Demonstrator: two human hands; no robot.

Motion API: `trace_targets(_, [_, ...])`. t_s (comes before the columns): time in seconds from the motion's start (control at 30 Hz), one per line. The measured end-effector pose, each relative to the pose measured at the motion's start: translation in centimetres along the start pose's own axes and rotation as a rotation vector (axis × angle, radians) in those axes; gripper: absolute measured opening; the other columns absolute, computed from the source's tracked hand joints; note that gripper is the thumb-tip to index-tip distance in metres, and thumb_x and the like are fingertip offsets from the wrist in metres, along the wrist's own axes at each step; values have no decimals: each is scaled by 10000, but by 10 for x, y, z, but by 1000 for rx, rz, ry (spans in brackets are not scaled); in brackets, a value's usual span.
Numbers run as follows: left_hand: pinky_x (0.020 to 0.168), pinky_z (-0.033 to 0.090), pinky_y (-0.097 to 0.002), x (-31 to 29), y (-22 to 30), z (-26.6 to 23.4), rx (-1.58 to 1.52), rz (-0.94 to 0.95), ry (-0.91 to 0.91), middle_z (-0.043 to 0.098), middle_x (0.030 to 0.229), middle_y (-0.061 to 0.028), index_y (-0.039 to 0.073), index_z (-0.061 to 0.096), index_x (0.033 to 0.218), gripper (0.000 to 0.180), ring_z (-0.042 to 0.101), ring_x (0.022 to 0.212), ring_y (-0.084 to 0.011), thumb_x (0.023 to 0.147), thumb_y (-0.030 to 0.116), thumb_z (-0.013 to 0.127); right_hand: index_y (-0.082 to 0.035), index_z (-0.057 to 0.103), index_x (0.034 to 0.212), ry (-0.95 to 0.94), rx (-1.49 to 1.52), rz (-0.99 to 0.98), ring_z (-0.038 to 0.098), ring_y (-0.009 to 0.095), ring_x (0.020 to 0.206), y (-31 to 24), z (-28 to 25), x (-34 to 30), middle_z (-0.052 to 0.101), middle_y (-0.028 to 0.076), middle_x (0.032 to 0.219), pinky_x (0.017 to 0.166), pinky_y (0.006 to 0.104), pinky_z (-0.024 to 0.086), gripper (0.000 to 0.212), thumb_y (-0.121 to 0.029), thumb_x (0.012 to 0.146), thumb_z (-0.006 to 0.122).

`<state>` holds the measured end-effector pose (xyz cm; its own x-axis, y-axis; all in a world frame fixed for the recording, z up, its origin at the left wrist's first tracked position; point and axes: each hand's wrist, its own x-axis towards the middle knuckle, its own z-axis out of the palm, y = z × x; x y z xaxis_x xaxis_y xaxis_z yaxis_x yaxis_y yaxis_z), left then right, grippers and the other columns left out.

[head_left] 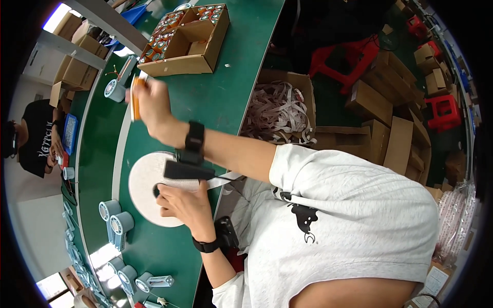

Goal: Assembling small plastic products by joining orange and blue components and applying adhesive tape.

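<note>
My right hand (153, 100), blurred by motion, is closed around an orange and white piece (135, 100) above the table. That piece looks long and narrow, and its exact kind is smeared. A large flat roll of white tape (146, 182) lies on the green table near its front edge. On the roll rests my left hand (182, 205), fingers bent at the dark centre hole and thumb raised. A white strip (223, 179) runs from the roll toward the table edge. The black block (187, 170) below my right wrist hides part of the roll.
A carton (213, 56) of orange-sided cylinders stands beyond my right hand. Pale blue handheld fan-like units (121, 223) lie left of the roll, another (115, 90) past my right hand. A box of loose white strips (277, 110) sits beside the table. A co-worker (38, 133) works opposite.
</note>
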<state>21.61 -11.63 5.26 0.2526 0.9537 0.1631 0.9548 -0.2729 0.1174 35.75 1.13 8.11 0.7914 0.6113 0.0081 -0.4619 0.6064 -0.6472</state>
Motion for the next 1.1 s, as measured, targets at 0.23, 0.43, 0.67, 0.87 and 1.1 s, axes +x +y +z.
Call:
trace_targets(0.23, [920,293,-468,73,-54,-18,-529,485,-132,371,1304,-196,-8,415,1202,462,306,1201,-370,772,81,560,34,603,930,-359,-26,-263,579,107,707,-68,19,4,617,72,854,642,228,479,182,-85,792,618])
trace_targets(0.43, [950,337,-392,73,-207,-51,373,27,-65,371,1327,-146,84,451,1228,553,354,1206,-330,702,-50,554,46,596,1025,-568,-546,-252,593,111,826,-89,-55,-6,626,96,927,733,224,488,296,-80,766,659])
trace_targets(0.67, [880,369,-408,60,-175,-77,-10,-88,-345,439,1203,-211,104,396,1274,652,397,1134,-348,677,94,658,50,592,1030,-601,-462,25,591,116,824,-86,-53,-23,625,96,917,754,228,478,284,-53,770,644])
trace_targets(0.87, [868,362,-426,37,-132,-64,177,-412,-456,451,1192,-199,78,464,1204,547,429,1093,-343,701,130,674,34,605,983,-1068,-541,199,575,123,820,-87,-29,-58,618,87,883,794,251,464,239,-30,755,638])
trace_targets(1.1, [957,306,-454,9,-127,-77,-343,350,-90,474,1208,-147,37,575,1042,414,388,1169,-348,650,102,693,11,600,848,-1135,-442,321,573,148,789,-63,-37,-87,598,64,835,791,262,463,120,-22,737,631])
